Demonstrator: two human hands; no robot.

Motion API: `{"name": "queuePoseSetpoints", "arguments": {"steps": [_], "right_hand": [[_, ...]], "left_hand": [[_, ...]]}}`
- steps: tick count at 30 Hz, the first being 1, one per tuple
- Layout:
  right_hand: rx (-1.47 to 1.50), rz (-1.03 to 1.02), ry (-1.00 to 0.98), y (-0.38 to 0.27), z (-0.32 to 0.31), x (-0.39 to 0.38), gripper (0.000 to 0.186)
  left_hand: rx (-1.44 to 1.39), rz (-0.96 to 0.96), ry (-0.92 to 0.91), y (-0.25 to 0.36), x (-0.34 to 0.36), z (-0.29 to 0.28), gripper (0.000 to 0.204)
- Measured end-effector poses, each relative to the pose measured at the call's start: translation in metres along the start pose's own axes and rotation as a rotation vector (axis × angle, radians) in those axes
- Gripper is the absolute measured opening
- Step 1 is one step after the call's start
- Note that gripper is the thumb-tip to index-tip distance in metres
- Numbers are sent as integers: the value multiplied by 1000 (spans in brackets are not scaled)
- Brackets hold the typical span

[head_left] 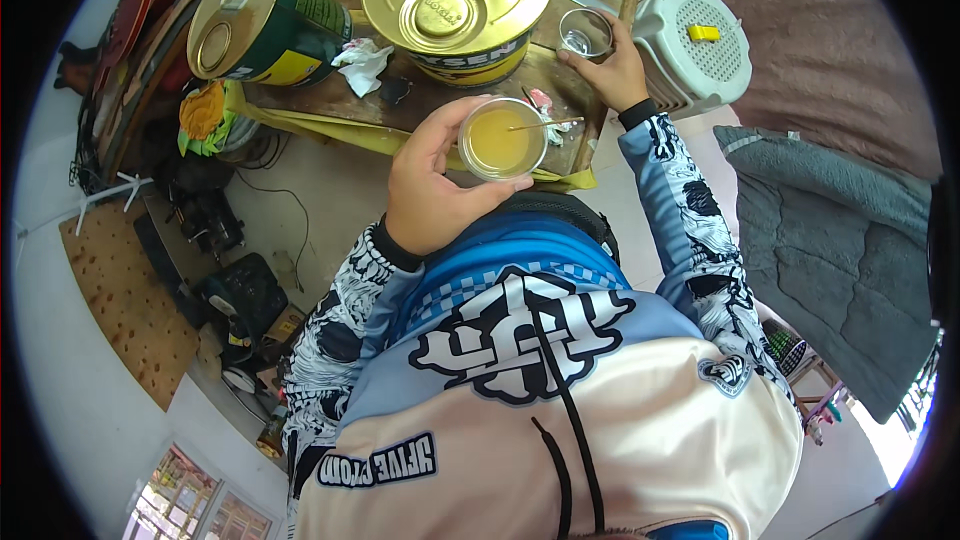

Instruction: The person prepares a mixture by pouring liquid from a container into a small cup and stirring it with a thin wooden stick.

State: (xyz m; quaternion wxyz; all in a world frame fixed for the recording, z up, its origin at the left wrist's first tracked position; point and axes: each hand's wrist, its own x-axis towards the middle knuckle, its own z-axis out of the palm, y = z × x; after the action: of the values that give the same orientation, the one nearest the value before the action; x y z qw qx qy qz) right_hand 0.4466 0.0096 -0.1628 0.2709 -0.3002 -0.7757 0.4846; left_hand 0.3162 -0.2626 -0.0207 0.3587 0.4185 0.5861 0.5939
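Observation:
My left hand [440, 165] is wrapped round a clear plastic cup [502, 172] of cloudy yellow liquid, held in front of the wooden table. A thin stick [550, 124] leans out of this cup over its right rim. At the table's right side, my right hand [617, 68] grips a second clear cup [585, 33] by its side, and little or nothing shows inside it. Beyond the hands stands a large round can [455, 0] with a gold lid and a wire handle. Below the right hand lies a crumpled, red-stained paper [543, 105].
A green can [300, 30] with a gold top stands tilted in the picture at the left. White crumpled tissue [364, 65] lies between the cans. Right of the table [400, 112] is a pale plastic stool [690, 45]; grey bedding [830, 240] lies beyond. Cables and tools lie on the left floor.

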Motion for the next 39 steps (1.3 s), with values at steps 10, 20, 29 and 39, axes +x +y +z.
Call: {"name": "queuePoseSetpoints", "arguments": {"steps": [10, 20, 29, 39], "right_hand": [[267, -84, -27, -60, -46, -7, 72], [458, -173, -210, -189, -148, -39, 77], [28, -270, -266, -239, -166, -63, 87], [-177, -296, -371, -278, -168, -65, 81]], "left_hand": [[14, 14, -94, 9, 15, -5, 81], [-4, 91, -273, 47, 27, 12, 83], [-34, 65, -382, 66, 31, 23, 81], [-8, 88, -439, 77, 37, 31, 79]]}}
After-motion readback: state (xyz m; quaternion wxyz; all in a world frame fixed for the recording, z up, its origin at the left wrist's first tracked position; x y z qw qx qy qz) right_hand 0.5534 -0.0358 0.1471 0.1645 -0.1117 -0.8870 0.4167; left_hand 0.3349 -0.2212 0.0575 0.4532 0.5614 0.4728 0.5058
